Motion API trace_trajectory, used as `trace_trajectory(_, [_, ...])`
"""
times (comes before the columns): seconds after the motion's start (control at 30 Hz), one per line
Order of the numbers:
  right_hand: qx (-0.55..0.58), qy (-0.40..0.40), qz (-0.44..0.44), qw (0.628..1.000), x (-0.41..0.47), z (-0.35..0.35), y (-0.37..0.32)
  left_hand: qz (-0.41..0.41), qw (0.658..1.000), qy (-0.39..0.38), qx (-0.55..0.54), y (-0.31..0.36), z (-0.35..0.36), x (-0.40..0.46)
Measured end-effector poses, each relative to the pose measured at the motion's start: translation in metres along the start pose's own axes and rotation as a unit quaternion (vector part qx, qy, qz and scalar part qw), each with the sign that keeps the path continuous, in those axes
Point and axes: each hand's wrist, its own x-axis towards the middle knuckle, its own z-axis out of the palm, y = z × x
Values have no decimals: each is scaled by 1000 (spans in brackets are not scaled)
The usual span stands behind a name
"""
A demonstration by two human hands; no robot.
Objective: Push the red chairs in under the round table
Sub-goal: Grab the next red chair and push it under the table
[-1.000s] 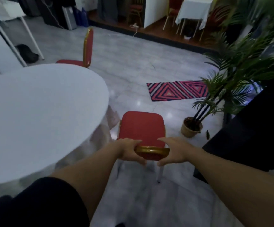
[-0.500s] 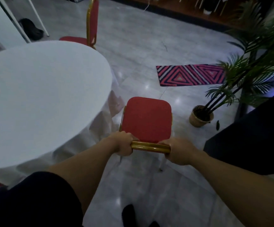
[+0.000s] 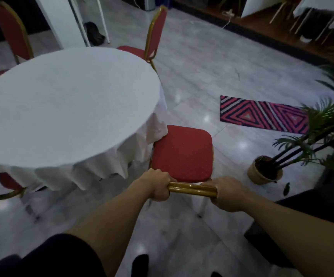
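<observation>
A red chair (image 3: 182, 152) with a gold frame stands just in front of me, its seat's far left corner touching the hanging white cloth of the round table (image 3: 62, 108). My left hand (image 3: 158, 185) and my right hand (image 3: 227, 193) both grip the gold top rail of its backrest, one at each end. A second red chair (image 3: 156, 35) stands at the table's far side, a third (image 3: 12, 31) at the far left, and a fourth (image 3: 4, 184) is partly under the cloth at the near left.
A potted palm (image 3: 266, 172) stands on the floor right of the chair. A striped red rug (image 3: 262, 114) lies beyond it. A dark object (image 3: 312, 212) fills the near right. White table legs (image 3: 102, 19) and a black bag (image 3: 94, 33) are at the back.
The chair has moved left toward the table, its seat now reaching the cloth. My view has swung left, bringing more chairs into sight. Both hands closed on the rail earlier and still hold it.
</observation>
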Motion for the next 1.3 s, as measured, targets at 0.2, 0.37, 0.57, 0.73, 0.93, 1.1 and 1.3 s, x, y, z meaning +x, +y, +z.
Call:
trace_trajectory(0.2, [-48,-39,-71,996,-11,-18,41,-92,993,30,-68,63,19,-10])
trace_trajectory(0.37, [-119,-58,-151,980,-18,-29,64,-161,979,38,-116,115,40,-19])
trace_trajectory(0.57, [-186,-97,-203,956,-24,-39,78,-175,969,44,-170,150,72,-19])
trace_trajectory(0.73, [-222,-115,-230,940,-17,-42,84,-185,953,30,-236,157,87,-20])
trace_trajectory(0.93, [-241,-105,-243,934,23,-50,83,-197,930,43,-306,136,82,-9])
trace_trajectory(1.1, [-232,-114,-266,929,82,-82,56,-229,917,56,-322,82,52,11])
trace_trajectory(1.3, [-257,-127,-260,922,135,-104,40,-243,914,43,-322,40,31,29])
